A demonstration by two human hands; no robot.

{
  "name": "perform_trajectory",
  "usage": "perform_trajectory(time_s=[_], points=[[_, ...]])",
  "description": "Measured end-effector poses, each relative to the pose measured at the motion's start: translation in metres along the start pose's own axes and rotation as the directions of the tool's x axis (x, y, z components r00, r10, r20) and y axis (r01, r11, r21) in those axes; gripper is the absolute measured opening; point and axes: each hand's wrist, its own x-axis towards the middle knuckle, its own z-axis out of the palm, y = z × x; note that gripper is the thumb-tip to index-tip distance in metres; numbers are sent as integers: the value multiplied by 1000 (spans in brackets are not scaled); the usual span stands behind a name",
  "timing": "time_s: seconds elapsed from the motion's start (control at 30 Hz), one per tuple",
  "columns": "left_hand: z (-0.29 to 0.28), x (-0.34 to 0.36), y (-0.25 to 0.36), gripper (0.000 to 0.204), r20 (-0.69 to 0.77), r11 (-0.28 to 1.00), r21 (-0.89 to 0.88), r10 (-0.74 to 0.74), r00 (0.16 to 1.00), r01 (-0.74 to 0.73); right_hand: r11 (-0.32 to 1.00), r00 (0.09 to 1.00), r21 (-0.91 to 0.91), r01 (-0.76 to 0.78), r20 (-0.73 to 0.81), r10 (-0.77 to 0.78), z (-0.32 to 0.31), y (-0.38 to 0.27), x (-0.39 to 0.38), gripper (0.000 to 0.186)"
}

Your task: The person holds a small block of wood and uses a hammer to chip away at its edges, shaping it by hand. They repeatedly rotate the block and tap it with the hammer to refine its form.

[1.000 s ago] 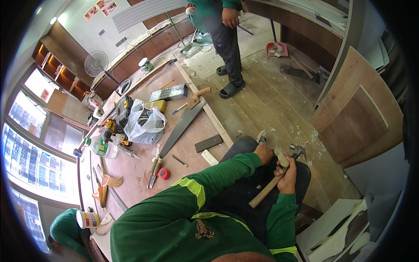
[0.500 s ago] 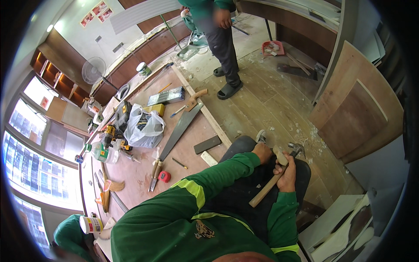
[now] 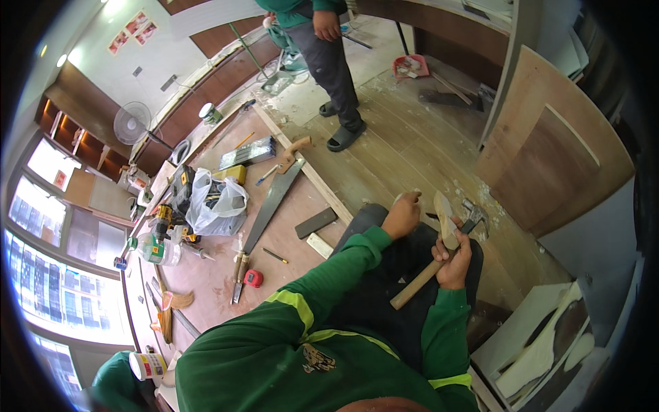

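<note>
My right hand [image 3: 453, 264] is closed around a claw hammer, its wooden handle [image 3: 416, 285] slanting down over my lap and its metal head [image 3: 475, 214] beyond my fingers. The same hand grips a pale wooden block [image 3: 446, 221] with a tapered upper end, lying across the hammer. A small dark piece shows at the block's left side; I cannot tell what it is. To the left of the block and apart from it, my left hand [image 3: 401, 217] is held over my knee with its fingers curled together. Whatever those fingers may hold is hidden.
On the workbench [image 3: 206, 275] at left are a handsaw [image 3: 272, 204], a grey block [image 3: 316, 223], a red tape measure [image 3: 253, 278], a pencil [image 3: 275, 255], a plastic bag [image 3: 216, 204] and a drill [image 3: 163, 218]. Another person [image 3: 322, 62] stands ahead. A wooden panel [image 3: 559, 147] leans at right.
My left hand has moved up and slightly left, away from the wooden block. The block stands more upright in my right hand. The whole view has shifted a little.
</note>
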Motion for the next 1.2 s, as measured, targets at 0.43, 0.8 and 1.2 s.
perform_trajectory(time_s=[0.43, 0.8, 1.2], points=[[-45, -78, 83, 60, 439, 494, -784, 14, 899, 375, 989, 981, -137, -52, 178, 77, 21, 3, -13, 48], [-63, -89, 72, 86, 431, 18, -893, 329, 840, 451, 968, 876, -187, -170, 421, 235, 59, 13, -50, 64], [-88, -98, 58, 61, -43, -38, -998, 101, 994, -39, 883, 996, -462, 79, 65, -55, 139, 20, -72, 44]])
